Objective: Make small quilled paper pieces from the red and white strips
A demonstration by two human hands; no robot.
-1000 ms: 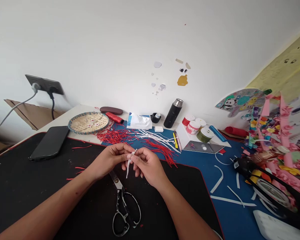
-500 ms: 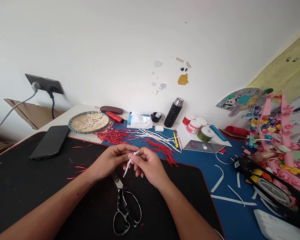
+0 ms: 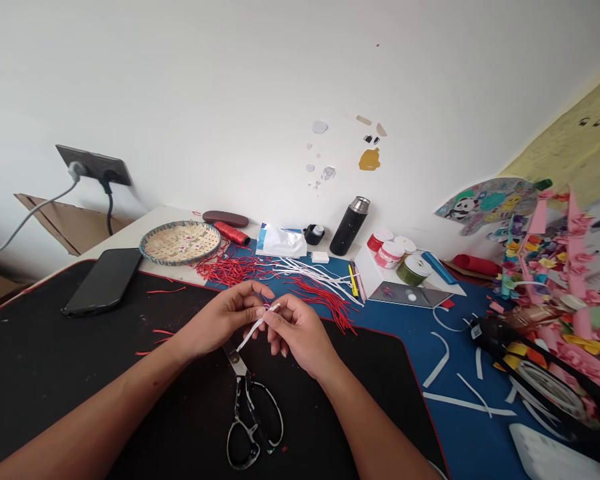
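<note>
Between the fingertips of both hands is a thin white strip [image 3: 251, 333], one tail hanging down to the left. My left hand [image 3: 231, 313] pinches it between thumb and forefinger. From the other side, my right hand [image 3: 295, 327] grips it the same way, with its short upper end poking out above the thumb. Whether the strip is folded or knotted at the fingertips is too small to tell. Below the hands, black-handled scissors [image 3: 247, 400] lie on the black mat [image 3: 180, 427], their blade tips hidden under my left hand.
Behind the hands lie red cords [image 3: 325, 300] and white strips [image 3: 315, 273]. A woven basket [image 3: 180, 243] and a phone [image 3: 103, 281] are at the left. A black flask [image 3: 350, 227] and paint jars [image 3: 390, 255] stand at the back. Paper flowers [image 3: 575, 267] crowd the right.
The strip's hanging tail has swung a little to the left and now lies over the scissor blades. My left forefinger has lifted slightly away from the strip. The view has shifted a little.
</note>
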